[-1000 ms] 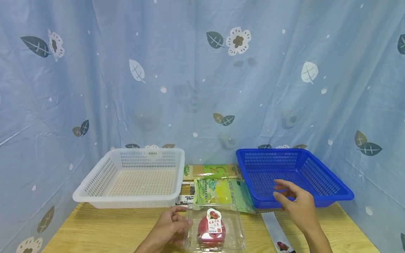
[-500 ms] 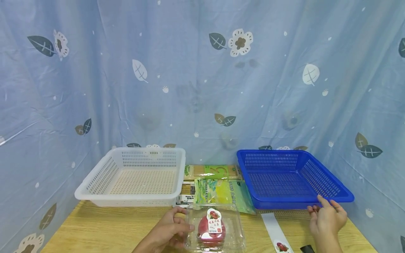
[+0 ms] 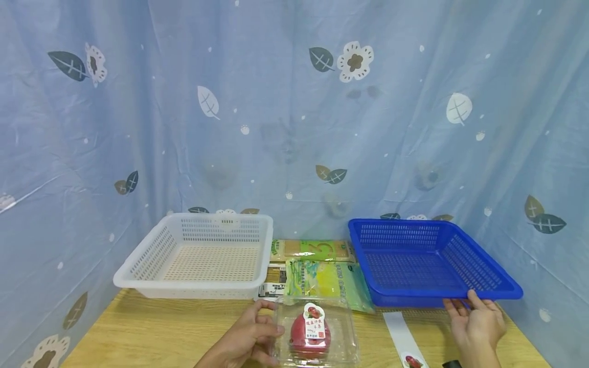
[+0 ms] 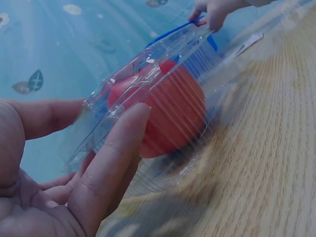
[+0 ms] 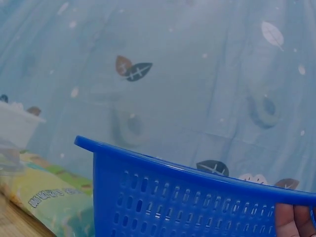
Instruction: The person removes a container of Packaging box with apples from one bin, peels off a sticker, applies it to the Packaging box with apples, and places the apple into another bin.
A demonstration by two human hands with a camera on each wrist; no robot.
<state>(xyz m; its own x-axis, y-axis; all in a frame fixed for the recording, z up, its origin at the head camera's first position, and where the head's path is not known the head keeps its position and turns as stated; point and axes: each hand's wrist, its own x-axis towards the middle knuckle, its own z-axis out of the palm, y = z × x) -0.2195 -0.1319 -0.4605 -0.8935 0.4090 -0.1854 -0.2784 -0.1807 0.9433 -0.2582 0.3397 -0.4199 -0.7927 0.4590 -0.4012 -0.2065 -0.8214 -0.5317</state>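
Note:
In the head view, a clear plastic clamshell box (image 3: 342,327) stands on the table at the front middle, with a round red fruit (image 3: 301,340) inside and a printed sticker (image 3: 315,321) on its lid. My left hand (image 3: 253,332) holds the box by its left side, the thumb on the near face, as the left wrist view also shows. Further right, my right hand (image 3: 478,324) grips the front rim of a blue plastic basket (image 3: 414,266) near its right corner. Its thumb lies over the rim and its fingers are underneath.
On the left sits a white plastic basket (image 3: 211,260). Between the baskets lie a yellow-green packet (image 3: 322,278), a brown-green packet (image 3: 313,249) and a partly covered pack (image 3: 275,278). A white strip with a fruit sticker (image 3: 399,335) and a black object (image 3: 452,364) lie in front.
My right hand has gone from above the white strip rightward to the blue basket's front rim and taken hold of it. The left hand still holds the box.

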